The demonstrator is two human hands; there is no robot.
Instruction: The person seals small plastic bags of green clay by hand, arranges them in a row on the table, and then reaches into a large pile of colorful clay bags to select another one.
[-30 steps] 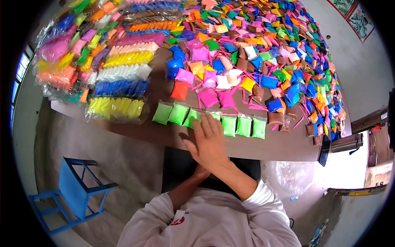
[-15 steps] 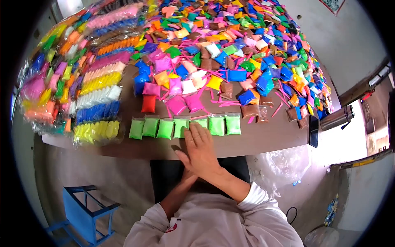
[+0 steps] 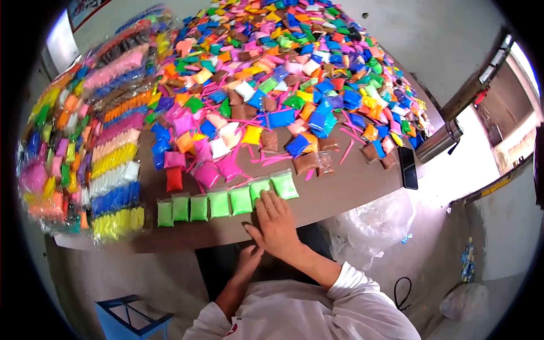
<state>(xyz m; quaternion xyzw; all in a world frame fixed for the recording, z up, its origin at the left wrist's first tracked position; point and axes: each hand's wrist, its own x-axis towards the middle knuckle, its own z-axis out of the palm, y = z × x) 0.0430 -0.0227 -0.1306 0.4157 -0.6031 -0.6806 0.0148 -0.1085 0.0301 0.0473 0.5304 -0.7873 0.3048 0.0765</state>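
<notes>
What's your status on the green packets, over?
Right hand open, partly covering second green packet from right. Left hand low, near table edge. Seven green packets in a row. Pink strips beyond.

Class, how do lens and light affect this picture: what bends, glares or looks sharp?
Head view: wide-angle bending bows the brown tabletop's near edge; head view, right: glare bleaches the pale floor beside the silver metal flask; head view, centre: the bright green plastic packets and bare right hand look fairly sharp.

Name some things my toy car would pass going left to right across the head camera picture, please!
Bagged yellow packets → leftmost green packet → right hand → black phone → metal flask.
</notes>
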